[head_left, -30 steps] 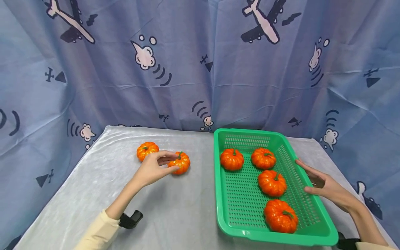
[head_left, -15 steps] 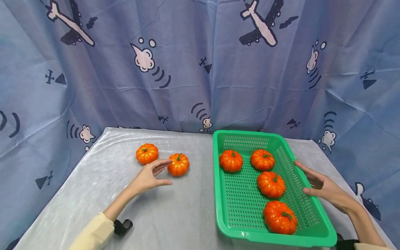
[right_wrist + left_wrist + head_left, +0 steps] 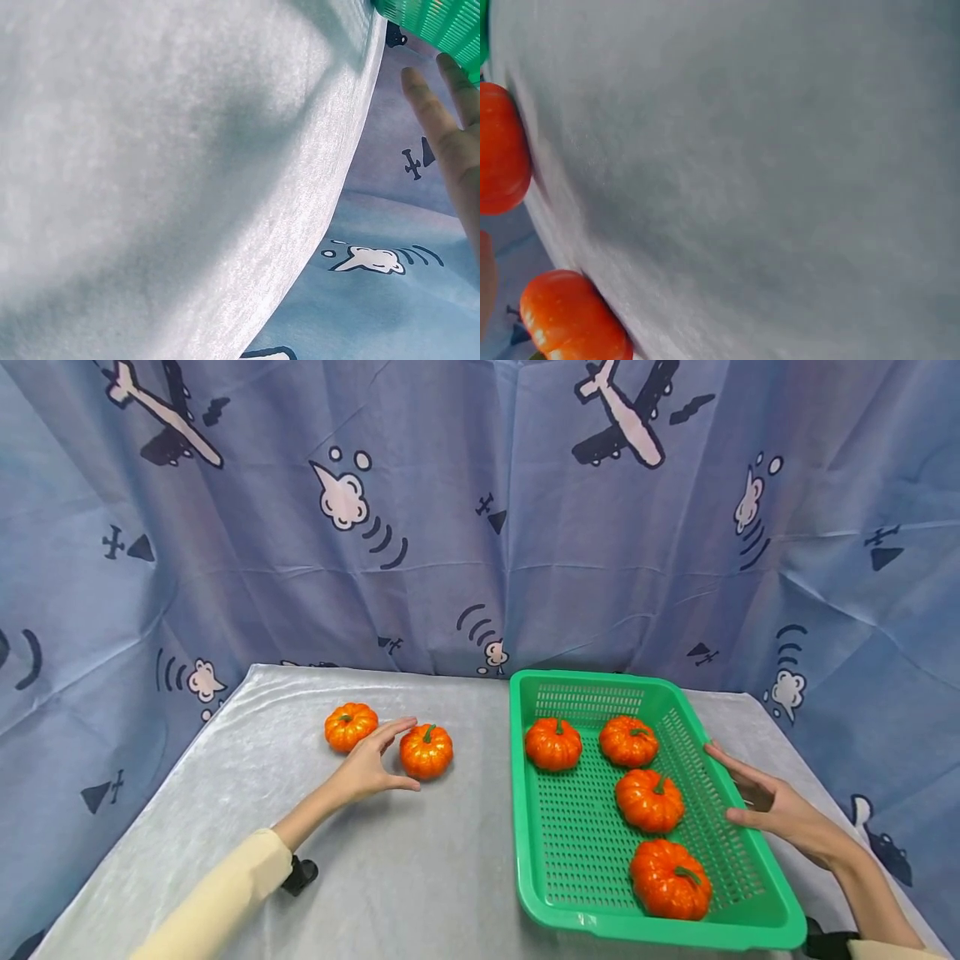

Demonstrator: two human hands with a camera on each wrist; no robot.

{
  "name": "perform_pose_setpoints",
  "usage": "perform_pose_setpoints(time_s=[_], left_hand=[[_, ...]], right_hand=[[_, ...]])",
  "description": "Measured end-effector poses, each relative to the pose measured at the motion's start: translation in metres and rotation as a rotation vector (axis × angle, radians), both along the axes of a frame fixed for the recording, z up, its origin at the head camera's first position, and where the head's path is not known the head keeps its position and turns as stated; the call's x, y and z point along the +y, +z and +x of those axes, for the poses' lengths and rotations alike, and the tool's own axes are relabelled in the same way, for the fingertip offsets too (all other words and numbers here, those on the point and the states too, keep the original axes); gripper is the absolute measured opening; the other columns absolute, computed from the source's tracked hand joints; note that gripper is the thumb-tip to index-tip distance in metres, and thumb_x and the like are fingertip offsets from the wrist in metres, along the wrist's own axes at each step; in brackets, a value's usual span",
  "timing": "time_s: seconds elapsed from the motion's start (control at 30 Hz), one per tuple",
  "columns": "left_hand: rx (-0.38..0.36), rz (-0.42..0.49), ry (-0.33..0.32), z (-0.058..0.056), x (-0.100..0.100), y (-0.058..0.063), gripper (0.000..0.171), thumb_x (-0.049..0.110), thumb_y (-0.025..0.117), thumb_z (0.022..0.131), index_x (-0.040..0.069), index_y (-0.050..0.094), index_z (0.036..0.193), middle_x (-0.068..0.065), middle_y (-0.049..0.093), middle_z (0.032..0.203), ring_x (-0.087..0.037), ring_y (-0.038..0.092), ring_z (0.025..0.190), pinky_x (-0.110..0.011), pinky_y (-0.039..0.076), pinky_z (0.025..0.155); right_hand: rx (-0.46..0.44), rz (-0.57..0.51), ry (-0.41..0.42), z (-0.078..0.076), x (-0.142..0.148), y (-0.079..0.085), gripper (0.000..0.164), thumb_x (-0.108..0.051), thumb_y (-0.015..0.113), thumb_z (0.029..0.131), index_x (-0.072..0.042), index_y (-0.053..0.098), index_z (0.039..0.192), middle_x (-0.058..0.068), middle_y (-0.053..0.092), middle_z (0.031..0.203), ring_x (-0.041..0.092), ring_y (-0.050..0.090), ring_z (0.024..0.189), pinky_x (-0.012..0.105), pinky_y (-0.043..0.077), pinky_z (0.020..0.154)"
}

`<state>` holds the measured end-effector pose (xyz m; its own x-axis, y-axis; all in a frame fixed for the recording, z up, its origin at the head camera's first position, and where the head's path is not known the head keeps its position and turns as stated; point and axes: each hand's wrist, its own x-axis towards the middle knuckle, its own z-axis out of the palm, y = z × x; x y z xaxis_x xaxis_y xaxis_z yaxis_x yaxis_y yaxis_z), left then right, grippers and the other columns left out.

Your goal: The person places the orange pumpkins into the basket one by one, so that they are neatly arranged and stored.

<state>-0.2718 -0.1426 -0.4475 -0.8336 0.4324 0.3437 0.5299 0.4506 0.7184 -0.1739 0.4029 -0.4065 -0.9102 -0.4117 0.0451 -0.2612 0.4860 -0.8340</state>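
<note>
We note a glossy, ribbed orange mini pumpkin [image 3: 426, 752] on the velvety silver-grey tabletop [image 3: 450, 868], at the mouth of the left grip [image 3: 366, 772], thumb and fingers parted wide, holding nothing. Right grip [image 3: 791, 814]: loosely spread at the rim of a perforated green plastic basket [image 3: 660, 932], four pumpkins [image 3: 649, 802] inside.

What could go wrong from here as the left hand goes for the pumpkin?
The left hand is spread beside the right-hand loose pumpkin without gripping it; that glossy, rounded shape might roll or slip as the fingers close.
The left-hand loose pumpkin sits close behind those knuckles in the head view, so it could get nudged.
The right hand is at the right rim of the green basket; a push might shift it.
</note>
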Motion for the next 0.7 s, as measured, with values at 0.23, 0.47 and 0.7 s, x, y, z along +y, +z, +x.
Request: perform_pose_setpoints(time_s=[0.23, 0.47, 0.7], left_hand=[[-0.135, -0.112, 0.047, -0.006, 0.011, 0.001, 0.101, 0.027, 0.086, 0.056, 0.010, 0.030, 0.139, -0.012, 0.031, 0.140, -0.031, 0.036, 0.124, -0.045, 0.031, 0.100], [-0.170, -0.129, 0.036, -0.021, 0.023, -0.003, 0.108, 0.026, 0.087, 0.054, 0.005, 0.024, 0.139, -0.016, 0.035, 0.136, -0.029, 0.040, 0.119, -0.046, 0.032, 0.098], [-0.114, -0.140, 0.049, -0.034, 0.035, -0.011, 0.094, 0.029, 0.086, 0.055, 0.004, 0.035, 0.131, -0.012, 0.051, 0.119, -0.024, 0.053, 0.102, -0.038, 0.043, 0.088]], right_hand=[[-0.005, 0.000, -0.016, 0.000, -0.001, 0.000, 0.071, 0.001, 0.049, 0.088, -0.018, 0.011, 0.145, -0.009, 0.004, 0.150, -0.019, 0.023, 0.114, 0.068, 0.025, 0.086], [-0.028, -0.009, -0.010, 0.000, -0.002, 0.000, 0.070, 0.000, 0.049, 0.089, -0.020, 0.011, 0.145, -0.011, 0.005, 0.149, -0.019, 0.024, 0.112, 0.068, 0.025, 0.086], [-0.021, -0.007, -0.002, -0.001, 0.000, -0.001, 0.070, 0.000, 0.049, 0.089, -0.019, 0.011, 0.145, -0.011, 0.005, 0.149, -0.019, 0.023, 0.113, 0.068, 0.026, 0.086]])
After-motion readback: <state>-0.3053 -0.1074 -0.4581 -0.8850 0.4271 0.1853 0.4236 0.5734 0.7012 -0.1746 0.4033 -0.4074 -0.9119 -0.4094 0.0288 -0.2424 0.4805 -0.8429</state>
